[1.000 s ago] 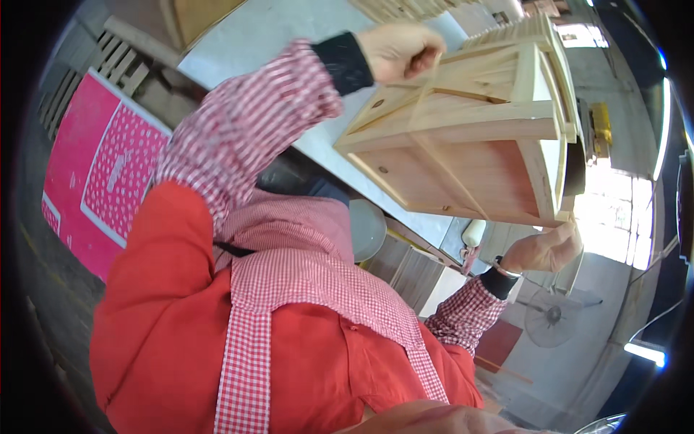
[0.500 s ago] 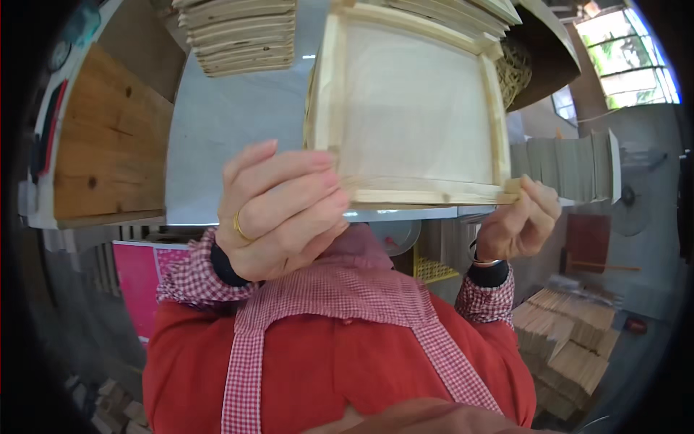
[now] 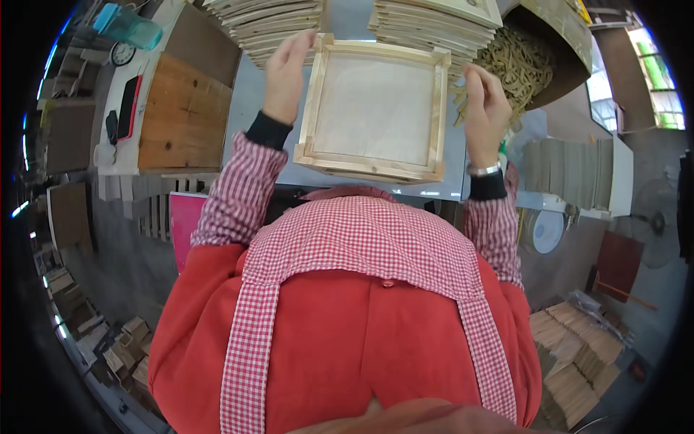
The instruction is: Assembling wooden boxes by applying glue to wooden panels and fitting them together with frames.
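A shallow square wooden tray [image 3: 377, 108] with a pale flat panel and raised light-wood edges sits on the grey-blue tabletop in front of me. My left hand [image 3: 288, 78] is beside its far left corner, fingers stretched out; whether the fingertips touch the corner I cannot tell. To the right of the tray, my right hand [image 3: 488, 108] is raised with slightly bent fingers, apart from the wood and holding nothing visible. Just beyond it lies a heap of tan rubber-band-like loops [image 3: 517, 65].
Stacks of thin wooden pieces, a left stack [image 3: 271, 29] and a right stack [image 3: 426, 32], stand behind the tray. A brown container [image 3: 571, 54] rises at the far right. Grey boards [image 3: 567, 173] stand to the right. A wooden box [image 3: 184, 112] borders the table's left side.
The tray has come down from my two hands onto the tabletop. Both hands have let go and moved away from me, to its far left corner and right side.
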Demonstrator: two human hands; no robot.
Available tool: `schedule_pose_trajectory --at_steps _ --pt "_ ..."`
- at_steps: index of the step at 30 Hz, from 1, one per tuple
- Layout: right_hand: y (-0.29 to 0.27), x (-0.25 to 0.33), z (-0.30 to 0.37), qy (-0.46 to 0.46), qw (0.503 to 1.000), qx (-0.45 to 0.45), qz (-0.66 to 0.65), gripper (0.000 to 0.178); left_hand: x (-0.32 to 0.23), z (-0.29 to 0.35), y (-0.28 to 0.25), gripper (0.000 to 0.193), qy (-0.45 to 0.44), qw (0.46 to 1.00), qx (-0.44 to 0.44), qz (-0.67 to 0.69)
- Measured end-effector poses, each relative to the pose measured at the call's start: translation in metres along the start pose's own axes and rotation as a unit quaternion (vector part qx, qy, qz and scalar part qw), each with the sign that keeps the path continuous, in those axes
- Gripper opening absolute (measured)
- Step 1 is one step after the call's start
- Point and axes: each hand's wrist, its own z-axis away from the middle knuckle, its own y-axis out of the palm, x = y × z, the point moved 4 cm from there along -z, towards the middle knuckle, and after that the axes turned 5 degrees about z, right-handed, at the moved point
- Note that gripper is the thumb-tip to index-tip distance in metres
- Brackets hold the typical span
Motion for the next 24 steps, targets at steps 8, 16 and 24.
schedule_pose_trajectory --at_steps 8,16,24 --pt "0.042 -0.044 -0.031 0.076 0.995 0.039 -0.050 0.018 0.031 -0.030 0.009 0.039 -0.007 0.996 0.069 -0.055" --pt "0.039 -0.034 -0.011 0.029 0.999 -0.029 -0.013 0.022 0.027 -0.026 0.013 0.041 0.024 0.995 0.089 -0.033" --pt "0.049 -0.031 -0.021 -0.014 1.000 0.017 -0.002 0.022 0.024 -0.017 0.011 0.044 0.003 0.996 0.065 0.055"
